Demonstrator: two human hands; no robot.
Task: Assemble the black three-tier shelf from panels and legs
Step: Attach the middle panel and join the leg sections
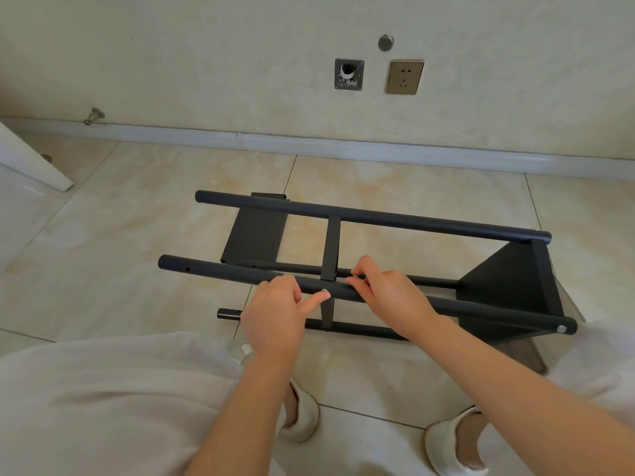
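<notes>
The black shelf frame lies on its side on the tiled floor. Its near upper leg (220, 274) and far upper leg (429, 221) run left to right. Three panels sit between the legs: a left panel (256, 233), a thin middle panel (331, 245) seen edge-on, and a right panel (512, 276). My left hand (275, 314) rests against the near upper leg, its thumb tip on a silver screw head (323, 291). My right hand (388, 290) reaches over that leg and pinches a small metal fastener (355, 276) just right of the middle panel.
A lower leg end (228, 314) sticks out left under my left hand. A white door edge (31, 159) stands at the left. The wall behind has a skirting board (309, 146), a socket (404, 77) and an open wall box (348, 75). My white slippers (304, 420) are below.
</notes>
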